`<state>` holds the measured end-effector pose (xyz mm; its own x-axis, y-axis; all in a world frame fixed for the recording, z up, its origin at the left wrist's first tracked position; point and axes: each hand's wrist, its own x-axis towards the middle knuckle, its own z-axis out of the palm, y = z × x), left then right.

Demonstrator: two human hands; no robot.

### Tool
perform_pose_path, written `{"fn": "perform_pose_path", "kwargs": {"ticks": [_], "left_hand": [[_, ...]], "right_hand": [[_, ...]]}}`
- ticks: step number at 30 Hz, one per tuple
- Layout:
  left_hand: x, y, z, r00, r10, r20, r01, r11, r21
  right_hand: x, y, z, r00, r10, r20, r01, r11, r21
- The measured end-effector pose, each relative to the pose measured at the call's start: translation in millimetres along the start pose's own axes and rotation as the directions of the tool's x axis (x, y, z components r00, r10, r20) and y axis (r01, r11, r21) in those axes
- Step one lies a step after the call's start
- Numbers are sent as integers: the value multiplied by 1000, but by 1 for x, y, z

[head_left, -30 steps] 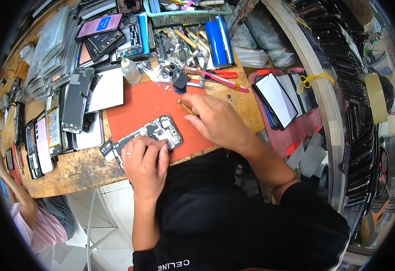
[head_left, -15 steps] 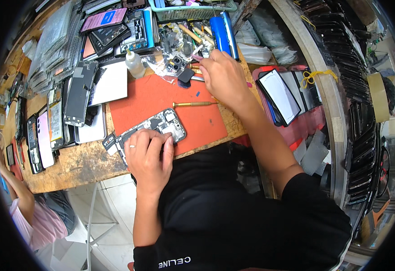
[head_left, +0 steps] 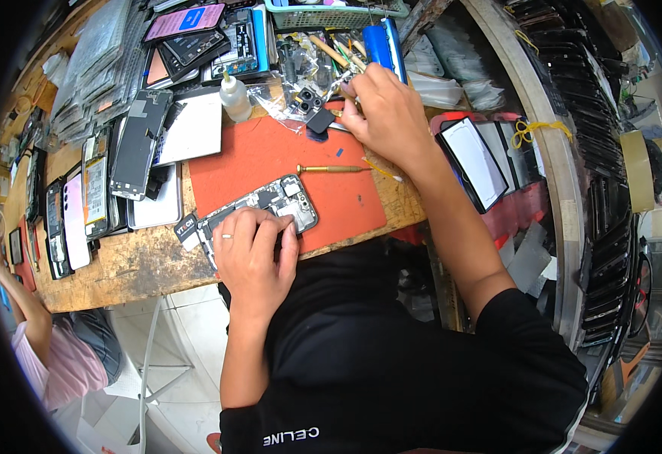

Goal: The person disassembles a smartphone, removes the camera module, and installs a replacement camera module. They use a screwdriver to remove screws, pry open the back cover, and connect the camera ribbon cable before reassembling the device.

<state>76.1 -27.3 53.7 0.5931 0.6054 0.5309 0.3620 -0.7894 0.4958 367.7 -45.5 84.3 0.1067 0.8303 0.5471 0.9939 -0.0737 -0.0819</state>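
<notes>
My left hand (head_left: 255,253) rests on an opened smartphone (head_left: 297,203), its fingers curled and pressing on the phone's lower part, thumb close to the index finger. The phone's inner boards and camera end are bare. Just beyond it lies a brass-coloured screwdriver (head_left: 331,168) on the orange mat (head_left: 248,163). Over the far right of the mat, my right hand (head_left: 387,110) bends its fingers together among small tools and parts; what they pinch is hidden. Beside these fingers sit a camera module (head_left: 308,100) and a small black flat part (head_left: 320,121).
A white dropper bottle (head_left: 235,100) stands behind the mat. Stacked phone screens and housings (head_left: 140,144) fill the left. At the back are a blue cylinder (head_left: 378,47) and a green basket (head_left: 338,13). Another person's arm (head_left: 32,306) shows at far left.
My right hand has moved slightly farther away into the tool pile, uncovering a thin yellow stick near the wrist. My left hand stays on the phone; the view has shifted a little.
</notes>
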Motion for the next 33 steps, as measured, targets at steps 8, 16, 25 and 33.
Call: {"fn": "perform_pose_path", "kwargs": {"ticks": [8,16,25,33], "left_hand": [[4,1,-4,996,-76,47,78,996,-52],[7,1,-6,987,-134,86,141,987,-73],[5,-2,-4,986,-147,76,153,984,-89],[4,-2,-4,988,-140,69,146,986,-86]], "right_hand": [[-3,-34,-20,930,361,-72,-165,584,795],[-41,-64,-48,952,71,299,-245,761,600],[-50,-96,-44,977,92,192,-210,546,811],[-51,-99,-37,980,102,171,-199,547,813]]}}
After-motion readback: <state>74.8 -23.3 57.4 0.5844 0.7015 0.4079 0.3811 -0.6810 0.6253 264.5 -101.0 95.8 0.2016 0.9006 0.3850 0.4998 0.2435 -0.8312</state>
